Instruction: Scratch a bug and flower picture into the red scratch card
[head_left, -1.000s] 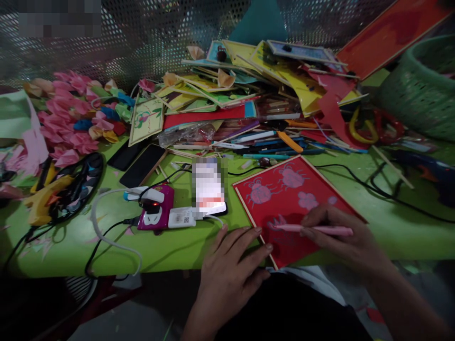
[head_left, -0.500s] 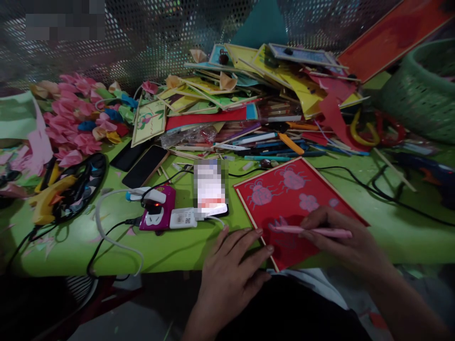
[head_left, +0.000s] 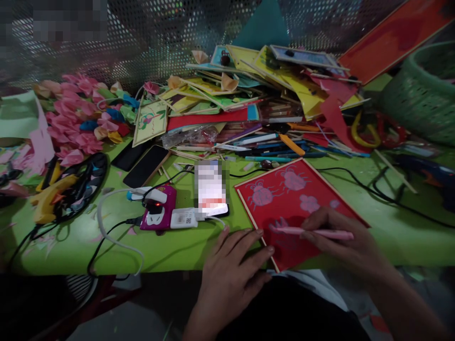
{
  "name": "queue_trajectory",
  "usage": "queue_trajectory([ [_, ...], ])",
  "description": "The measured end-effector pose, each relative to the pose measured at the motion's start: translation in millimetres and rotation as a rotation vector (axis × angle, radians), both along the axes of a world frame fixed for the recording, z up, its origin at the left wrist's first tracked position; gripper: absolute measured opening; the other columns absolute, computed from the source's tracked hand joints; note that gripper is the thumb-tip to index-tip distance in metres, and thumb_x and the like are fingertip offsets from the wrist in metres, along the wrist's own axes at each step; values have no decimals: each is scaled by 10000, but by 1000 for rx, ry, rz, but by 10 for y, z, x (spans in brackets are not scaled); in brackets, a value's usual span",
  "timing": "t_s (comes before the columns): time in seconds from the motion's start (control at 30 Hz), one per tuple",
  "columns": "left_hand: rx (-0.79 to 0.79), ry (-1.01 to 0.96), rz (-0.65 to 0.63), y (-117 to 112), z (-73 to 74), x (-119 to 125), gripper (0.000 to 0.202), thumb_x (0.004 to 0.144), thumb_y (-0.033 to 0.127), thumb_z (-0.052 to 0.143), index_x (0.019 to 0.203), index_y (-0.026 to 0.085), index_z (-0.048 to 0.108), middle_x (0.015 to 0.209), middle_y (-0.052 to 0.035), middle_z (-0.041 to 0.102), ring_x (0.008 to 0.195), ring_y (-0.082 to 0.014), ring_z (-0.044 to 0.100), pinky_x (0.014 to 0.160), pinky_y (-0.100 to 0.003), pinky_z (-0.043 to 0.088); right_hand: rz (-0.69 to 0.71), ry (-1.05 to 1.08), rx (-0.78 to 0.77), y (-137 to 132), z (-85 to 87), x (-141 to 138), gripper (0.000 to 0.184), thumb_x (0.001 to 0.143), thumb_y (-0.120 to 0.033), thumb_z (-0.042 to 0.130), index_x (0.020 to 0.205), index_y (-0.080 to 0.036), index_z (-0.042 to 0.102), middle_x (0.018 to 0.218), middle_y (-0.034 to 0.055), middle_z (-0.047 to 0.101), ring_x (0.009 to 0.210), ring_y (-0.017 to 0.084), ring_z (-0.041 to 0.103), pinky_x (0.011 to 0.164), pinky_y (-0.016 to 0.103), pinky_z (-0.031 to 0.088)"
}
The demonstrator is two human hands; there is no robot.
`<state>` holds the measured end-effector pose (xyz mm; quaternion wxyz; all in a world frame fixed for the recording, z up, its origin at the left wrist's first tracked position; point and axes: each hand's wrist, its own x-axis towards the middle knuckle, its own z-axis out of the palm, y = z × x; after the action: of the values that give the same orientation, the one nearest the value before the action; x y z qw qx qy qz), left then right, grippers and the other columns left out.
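Observation:
A red card point(head_left: 284, 208) framed with thin wooden sticks lies on the green table point(head_left: 177, 246), with pale pink figures drawn on it. My right hand point(head_left: 341, 244) is closed on a pink pen point(head_left: 316, 232), whose tip rests on the card's lower left part. My left hand point(head_left: 231, 270) lies flat with fingers spread on the table edge, its fingertips touching the card's near left corner.
A phone point(head_left: 211, 189) and a magenta power strip point(head_left: 156, 214) with cables lie left of the card. Behind are pens point(head_left: 270, 142), a heap of coloured framed cards point(head_left: 249, 80), pink paper flowers point(head_left: 71, 113), a yellow glue gun point(head_left: 50, 196), and a green basket point(head_left: 419, 90).
The pen and my right hand shifted very slightly on the card; my left hand has stayed in place.

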<state>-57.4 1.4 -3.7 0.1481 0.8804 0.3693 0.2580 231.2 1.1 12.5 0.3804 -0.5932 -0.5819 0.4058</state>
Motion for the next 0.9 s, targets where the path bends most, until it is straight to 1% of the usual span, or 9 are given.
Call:
queue_trajectory([
  [0.17,6,-2,1,2,-6,4,397,996,441,690,1387,379,653,1541,85,606,1390,-158,551,1323,-377,185,1,5,-11,0,-6,-2,286,880,-474,802,769,-239,684,718,21,677,643,182,619,563,283,478],
  [0.33,15,3,4,4,5,6,373,1001,440,680,1368,376,664,1536,77,612,1383,-169,564,1313,-395,224,-24,28,1,-19,-23,25,256,889,-440,798,773,-249,674,727,13,673,644,175,618,566,275,483],
  [0.43,9,-1,2,5,11,4,352,1013,432,662,1359,366,671,1536,73,613,1386,-166,562,1315,-392,212,-40,34,21,-27,-29,40,261,893,-442,794,765,-252,668,727,12,670,645,175,619,567,275,487],
  [0.53,15,-11,8,7,16,4,343,1011,428,665,1349,366,678,1530,73,620,1381,-163,565,1314,-381,205,-48,41,9,-19,-23,37,277,897,-463,786,770,-248,669,720,20,666,637,181,610,553,282,481],
  [0.73,20,3,-3,15,31,-2,342,1024,428,642,1357,358,677,1521,64,628,1372,-169,570,1309,-378,202,-3,28,-2,-7,6,3,257,896,-436,798,779,-242,677,719,8,657,620,161,590,541,267,463],
  [0.9,21,16,-17,26,52,-3,335,1043,427,605,1363,350,673,1526,52,625,1375,-176,567,1309,-395,196,-39,29,23,-16,-36,51,243,891,-427,800,779,-249,678,737,13,680,641,176,624,560,275,494],
])
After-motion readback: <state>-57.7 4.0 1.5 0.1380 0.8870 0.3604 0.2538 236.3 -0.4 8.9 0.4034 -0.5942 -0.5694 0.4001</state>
